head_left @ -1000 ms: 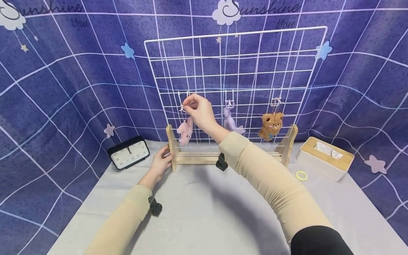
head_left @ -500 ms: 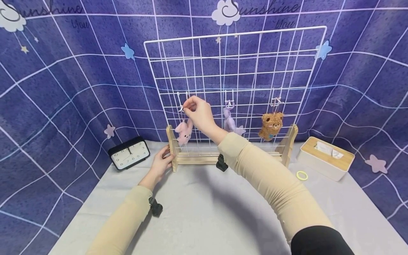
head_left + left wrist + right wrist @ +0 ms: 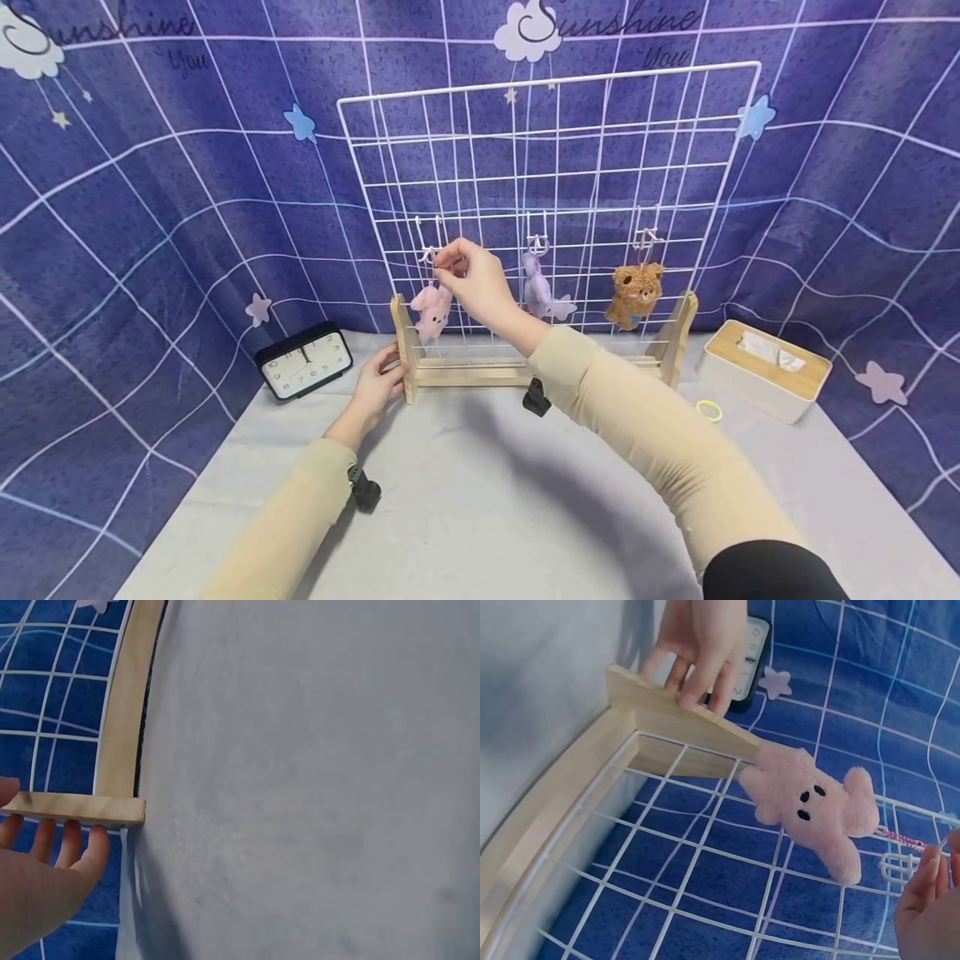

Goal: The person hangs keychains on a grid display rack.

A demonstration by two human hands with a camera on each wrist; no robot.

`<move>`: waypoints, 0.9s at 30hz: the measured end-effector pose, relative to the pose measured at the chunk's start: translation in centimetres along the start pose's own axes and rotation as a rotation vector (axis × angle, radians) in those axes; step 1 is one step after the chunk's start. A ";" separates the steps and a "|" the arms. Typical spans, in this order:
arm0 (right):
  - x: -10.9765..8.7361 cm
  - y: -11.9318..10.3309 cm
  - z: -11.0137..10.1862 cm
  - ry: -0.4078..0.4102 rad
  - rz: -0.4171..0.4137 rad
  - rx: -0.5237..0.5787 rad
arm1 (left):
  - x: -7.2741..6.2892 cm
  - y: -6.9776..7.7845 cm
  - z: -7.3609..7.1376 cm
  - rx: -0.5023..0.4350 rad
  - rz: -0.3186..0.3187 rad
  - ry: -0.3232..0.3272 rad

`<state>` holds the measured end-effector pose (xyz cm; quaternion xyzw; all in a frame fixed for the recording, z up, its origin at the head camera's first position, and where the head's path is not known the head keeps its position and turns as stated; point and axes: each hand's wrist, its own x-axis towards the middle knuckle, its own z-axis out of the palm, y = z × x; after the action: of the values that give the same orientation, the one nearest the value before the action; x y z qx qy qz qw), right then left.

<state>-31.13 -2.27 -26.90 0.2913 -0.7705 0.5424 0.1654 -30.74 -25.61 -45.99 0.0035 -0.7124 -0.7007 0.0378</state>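
Note:
A pink plush keychain [image 3: 432, 312] hangs at the left of a white wire grid [image 3: 491, 158], beside a white hook [image 3: 897, 867]. The fingertips of my right hand [image 3: 480, 279] are pinched together at its beaded pink strap [image 3: 901, 839], just below the hook; the right wrist view cuts off much of that hand. My left hand [image 3: 377, 385] holds the left wooden foot [image 3: 75, 808] of the grid's stand, thumb on one side and fingers on the other. Farther right on the grid hang a purple plush keychain [image 3: 537, 287] and a brown bear keychain [image 3: 636, 293].
A black-framed clock [image 3: 303, 360] stands left of the stand. To the right are a white tissue box [image 3: 757, 379] with a wooden lid and a yellow ring [image 3: 708, 411] on the grey tabletop [image 3: 450, 500]. A blue patterned curtain [image 3: 187, 167] hangs behind.
My right hand has shifted down and slightly right, uncovering the strap's top at the hook. The pink plush has turned more toward the front. My left hand has stayed on the wooden foot.

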 end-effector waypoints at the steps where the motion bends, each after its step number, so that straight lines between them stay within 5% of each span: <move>1: -0.2 0.0 -0.1 -0.014 -0.005 -0.007 | -0.1 0.1 0.0 0.004 -0.005 0.002; 12: -4.1 0.9 -1.4 -0.168 -0.056 -0.008 | -1.7 1.2 0.2 0.023 0.032 0.050; 22: -8.3 2.6 -2.3 -0.261 -0.038 0.025 | -4.3 1.6 1.9 0.302 0.162 0.405; 27: -10.4 3.3 -3.0 -0.320 -0.031 0.016 | -5.7 2.0 3.0 0.413 0.295 0.344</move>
<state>-25.31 4.11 -34.25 0.3870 -0.7782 0.4925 0.0465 -25.16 -22.29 -44.34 0.0263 -0.8158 -0.5171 0.2575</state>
